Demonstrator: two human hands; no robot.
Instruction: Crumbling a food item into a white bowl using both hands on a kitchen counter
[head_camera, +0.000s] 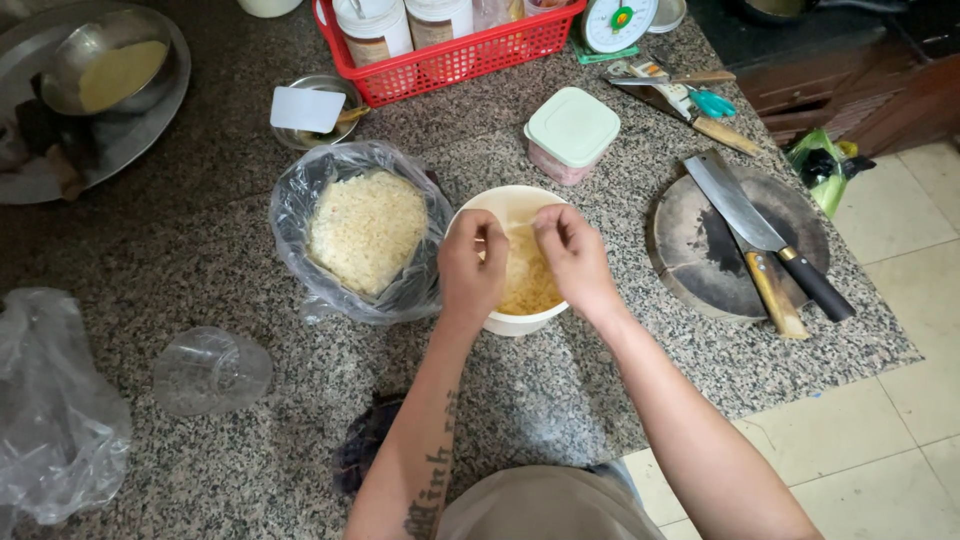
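Now the granite counter (200, 230) is carrying a plastic-lined bowl of pale crumbs (366, 230) just left of the white bowl (510, 205), a chopping board (700, 250) with two cleavers lying to its right. Both hands, left (472, 268) and right (575, 258), are pinching yellow shreds (528, 285) inside that bowl, fingers curled nearly closed.

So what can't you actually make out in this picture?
- Head view: the white bowl's yellowish shreds are partly hidden by the left hand and right hand.
- Jars in the red basket: tops cut off by the upper edge.
- Small bowl: contents covered by a white card.
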